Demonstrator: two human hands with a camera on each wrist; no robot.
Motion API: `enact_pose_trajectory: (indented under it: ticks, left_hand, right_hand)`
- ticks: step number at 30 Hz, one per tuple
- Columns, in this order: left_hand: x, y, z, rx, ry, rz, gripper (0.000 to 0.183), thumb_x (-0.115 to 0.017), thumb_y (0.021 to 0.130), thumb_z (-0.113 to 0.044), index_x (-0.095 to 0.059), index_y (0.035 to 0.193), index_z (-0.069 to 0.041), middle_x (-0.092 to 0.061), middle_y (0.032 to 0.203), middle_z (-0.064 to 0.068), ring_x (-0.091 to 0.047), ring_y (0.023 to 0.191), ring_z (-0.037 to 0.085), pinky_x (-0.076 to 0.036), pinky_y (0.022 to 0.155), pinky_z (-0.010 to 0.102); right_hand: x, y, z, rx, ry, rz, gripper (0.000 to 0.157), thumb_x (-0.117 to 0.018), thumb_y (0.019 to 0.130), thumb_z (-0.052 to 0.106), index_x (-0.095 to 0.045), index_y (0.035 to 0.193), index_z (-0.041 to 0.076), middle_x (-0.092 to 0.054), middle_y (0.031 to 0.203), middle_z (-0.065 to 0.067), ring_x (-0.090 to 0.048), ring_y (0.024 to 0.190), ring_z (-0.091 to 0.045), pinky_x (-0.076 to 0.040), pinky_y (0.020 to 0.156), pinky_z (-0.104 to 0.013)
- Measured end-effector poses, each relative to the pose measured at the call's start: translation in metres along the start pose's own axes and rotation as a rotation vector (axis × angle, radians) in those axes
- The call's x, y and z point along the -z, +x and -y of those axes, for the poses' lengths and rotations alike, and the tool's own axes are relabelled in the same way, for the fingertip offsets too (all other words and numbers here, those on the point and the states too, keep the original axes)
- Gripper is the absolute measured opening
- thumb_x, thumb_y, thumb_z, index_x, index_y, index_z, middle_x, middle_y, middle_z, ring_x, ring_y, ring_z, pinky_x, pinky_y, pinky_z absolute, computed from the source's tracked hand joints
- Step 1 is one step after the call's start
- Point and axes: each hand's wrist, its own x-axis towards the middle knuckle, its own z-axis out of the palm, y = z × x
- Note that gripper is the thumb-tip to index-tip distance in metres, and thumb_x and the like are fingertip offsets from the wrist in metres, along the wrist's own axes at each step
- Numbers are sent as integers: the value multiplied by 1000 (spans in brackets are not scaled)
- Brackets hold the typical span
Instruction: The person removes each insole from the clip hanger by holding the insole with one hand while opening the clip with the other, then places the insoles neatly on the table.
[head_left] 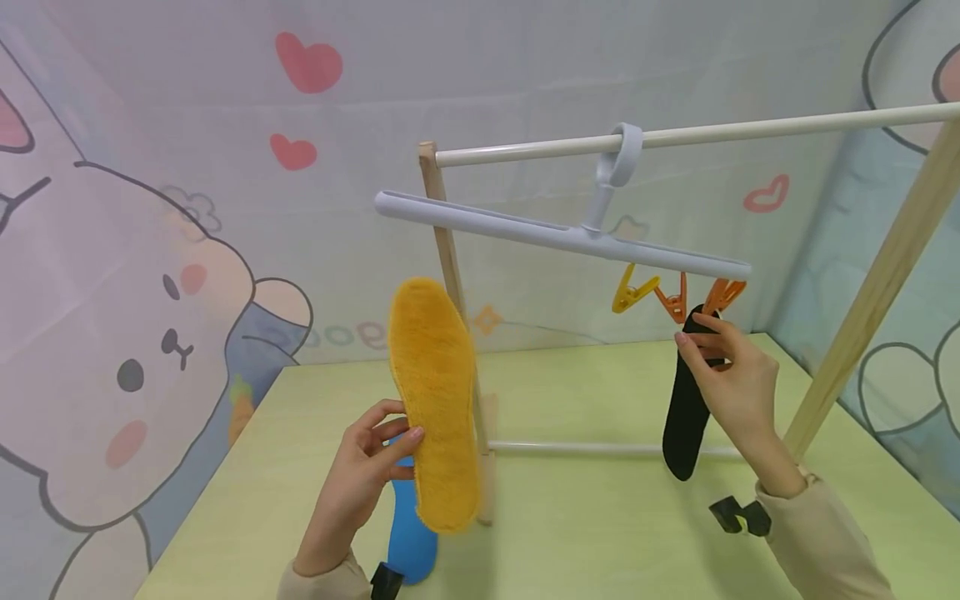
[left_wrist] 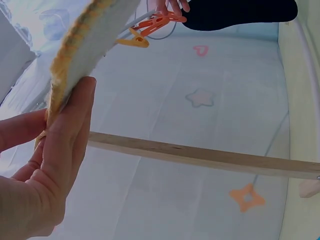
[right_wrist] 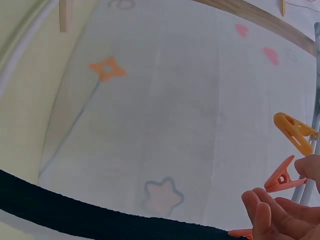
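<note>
The hanger (head_left: 525,231) is the reference item; its hook is seated over the top rail (head_left: 525,152) of the rack, and its bar slopes down toward the right end in the head view. Left hand (head_left: 358,475): holding the yellow insole (head_left: 435,408) by its long edge, thumb on the plush face and fingers behind. The yellow insole is upright, below the left half of the hanger and clear of it. Right hand (head_left: 738,375): positioned below the right end of the hanger, thumb and fingers parted with a moderate gap; contact with the parts behind the fingertips cannot be confirmed. The black insole (head_left: 684,421) hangs below the hanger's right end, its upper end at the end orange clip (head_left: 722,296) and partly covered by the right hand. Two further clips are attached under the right half of the hanger: the yellow clip (head_left: 637,293), nearest the hook, and the middle orange clip (head_left: 678,308), located between the other two. The blue insole (head_left: 411,533) lies on the tabletop (head_left: 585,533) below the hanger's left half, partly hidden by the left hand and the yellow insole. The wooden left post (head_left: 442,242) stands behind the hanger's left half.
</note>
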Motion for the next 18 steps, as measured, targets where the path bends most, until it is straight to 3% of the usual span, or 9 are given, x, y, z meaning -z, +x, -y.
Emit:
enact_pose_trajectory:
  ticks: [2,4,13,18]
  left_hand:
    - [4,1,0,-1,-7,-20,19,-56,88,-8,-54,99,-23,-62,88,-7,-62,73,7,-55,59,29]
    - [9,1,1,8,-5,-50,18,-56,88,-8,-54,99,-23,-62,87,-8,-62,74,7,-55,59,28]
    - [31,8,10,72,48,-163,15,-55,89,-12,-50,99,-22,-62,83,-11,-61,75,7,-54,60,26]
    - [41,13,18,103,35,-173,13,-54,90,-13,-50,98,-23,-64,83,-12,-62,75,6,-54,63,27]
  right_hand:
    - [0,0,0,5,-2,4,33,-67,80,13,-62,109,0,-70,81,-14,-44,66,27,-37,57,1]
    - [0,-1,-1,5,-2,8,32,-67,80,12,-62,110,0,-68,83,-22,-43,67,28,-37,57,1]
    - [4,-1,-6,-6,-7,-16,31,-67,80,11,-63,108,-1,-67,81,-24,-42,64,28,-37,57,2]
    - [7,-2,-10,-16,-4,-30,30,-67,80,12,-63,106,-1,-68,80,-21,-43,64,28,-37,57,2]
